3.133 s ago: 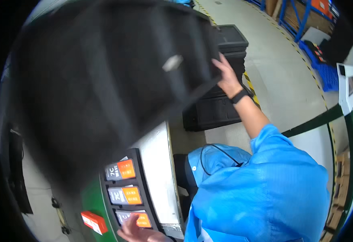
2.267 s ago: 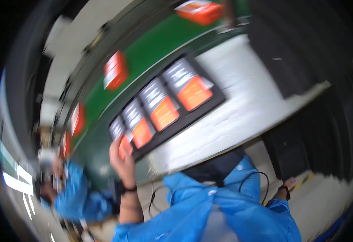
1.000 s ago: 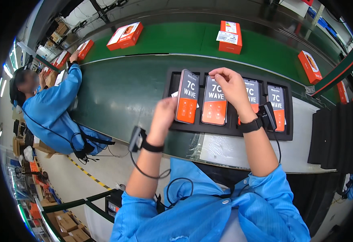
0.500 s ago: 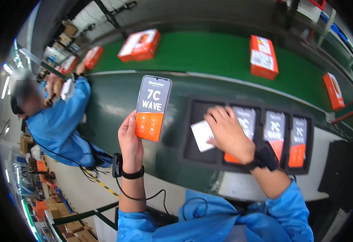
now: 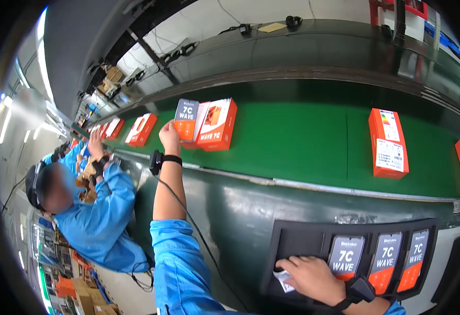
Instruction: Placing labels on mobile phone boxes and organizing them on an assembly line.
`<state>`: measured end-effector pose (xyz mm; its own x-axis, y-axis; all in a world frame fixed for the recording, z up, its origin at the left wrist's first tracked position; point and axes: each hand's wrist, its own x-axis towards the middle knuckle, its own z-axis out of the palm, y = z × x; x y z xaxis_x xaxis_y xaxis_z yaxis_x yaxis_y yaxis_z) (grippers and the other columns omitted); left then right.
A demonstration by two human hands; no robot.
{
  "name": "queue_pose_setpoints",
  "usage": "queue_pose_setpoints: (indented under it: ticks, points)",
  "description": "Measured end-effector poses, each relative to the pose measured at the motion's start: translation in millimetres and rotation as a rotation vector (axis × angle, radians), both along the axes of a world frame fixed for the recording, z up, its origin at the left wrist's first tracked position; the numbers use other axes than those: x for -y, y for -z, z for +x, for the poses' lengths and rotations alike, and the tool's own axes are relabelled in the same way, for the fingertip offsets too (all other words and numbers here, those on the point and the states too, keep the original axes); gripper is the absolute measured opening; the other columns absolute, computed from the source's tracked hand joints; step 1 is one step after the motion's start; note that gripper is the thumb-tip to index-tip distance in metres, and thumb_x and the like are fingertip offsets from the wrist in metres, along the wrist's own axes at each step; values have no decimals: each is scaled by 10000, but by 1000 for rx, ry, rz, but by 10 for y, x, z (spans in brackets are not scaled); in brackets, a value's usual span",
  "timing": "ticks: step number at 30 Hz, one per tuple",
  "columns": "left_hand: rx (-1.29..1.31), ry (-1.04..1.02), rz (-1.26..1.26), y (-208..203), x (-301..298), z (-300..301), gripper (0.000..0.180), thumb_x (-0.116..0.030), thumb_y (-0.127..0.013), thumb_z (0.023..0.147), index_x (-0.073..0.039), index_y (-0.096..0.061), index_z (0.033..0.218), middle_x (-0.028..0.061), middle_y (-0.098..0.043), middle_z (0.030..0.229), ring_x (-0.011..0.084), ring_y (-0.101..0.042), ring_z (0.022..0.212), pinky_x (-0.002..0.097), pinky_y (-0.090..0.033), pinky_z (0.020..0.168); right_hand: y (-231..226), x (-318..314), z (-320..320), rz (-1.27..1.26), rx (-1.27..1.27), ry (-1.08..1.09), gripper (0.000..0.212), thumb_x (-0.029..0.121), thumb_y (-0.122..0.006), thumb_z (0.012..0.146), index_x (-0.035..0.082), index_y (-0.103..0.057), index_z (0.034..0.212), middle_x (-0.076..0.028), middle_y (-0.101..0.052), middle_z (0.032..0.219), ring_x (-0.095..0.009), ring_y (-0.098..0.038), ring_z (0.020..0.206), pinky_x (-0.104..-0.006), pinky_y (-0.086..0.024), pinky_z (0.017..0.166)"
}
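My left hand (image 5: 169, 137) is stretched far forward, fingers closed on the lower left edge of a smartphone (image 5: 187, 121) with a grey and orange printed film. The phone is over or against the left side of an orange and white phone box (image 5: 218, 125) on the green belt; whether it touches cannot be seen. My right hand (image 5: 314, 278) rests at the left slot of a black foam tray (image 5: 299, 236), fingers closed on a small white printed paper (image 5: 284, 281). Three phones stand in the slots beside it, such as the middle one (image 5: 386, 260).
On the green conveyor belt (image 5: 303, 152) stand more orange boxes, one at right (image 5: 390, 144) and several at far left (image 5: 142, 130). A co-worker in a blue smock (image 5: 96, 220) reaches to the belt at left. A cable (image 5: 201, 231) hangs from my left wristband.
My left hand has carried the phone forward from above the bench to the box on the belt. My right hand stays at the tray's left slot with the white paper. The view has shifted.
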<state>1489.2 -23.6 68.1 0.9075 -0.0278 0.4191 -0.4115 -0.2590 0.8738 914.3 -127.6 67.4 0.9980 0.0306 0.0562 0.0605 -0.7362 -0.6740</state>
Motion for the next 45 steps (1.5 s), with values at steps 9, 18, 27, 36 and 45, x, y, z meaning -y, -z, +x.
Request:
queue_pose_setpoints:
  ticks: [9,18,27,36,45]
  points:
    - [510,-205,771,322,249,-10,299,-272,-554,920,-62,-731,1039,202,-700,973,348,-648,992,453,-476,917,-147,-37,251,53,-52,-5,330,207,-725,797,109,-571,1072,-55,-626,842,-248,-660,815,-337,-522,704]
    - [377,132,1129,159,1046,-1458,883,-502,-696,748,-59,-380,1443,251,-359,1477,417,-352,1359,545,-286,1110,-35,-132,310,67,-19,-3,365,138,-743,746,54,-553,1046,-89,-627,839,-260,-660,810,-351,-522,683]
    - [600,3,948,-537,758,-1077,742,-380,-735,729,-246,-481,1413,129,-397,1459,366,-402,1316,564,-368,1020,23,-150,215,32,24,31,362,159,-758,751,56,-548,1027,-95,-642,864,-268,-668,829,-365,-526,728]
    - [233,157,950,-187,454,-456,766,-399,-771,696,-262,-515,1405,140,-438,1452,364,-468,1297,521,-404,1027,130,-171,168,51,88,56,319,133,-746,745,52,-533,967,-99,-630,823,-279,-665,794,-379,-532,688]
    - [53,19,1260,-250,968,-1004,789,-443,-697,752,-334,-392,1471,63,-313,1562,419,-426,1317,627,-342,1044,113,-150,179,34,61,62,295,166,-728,771,40,-540,962,-103,-628,818,-275,-662,780,-367,-525,682]
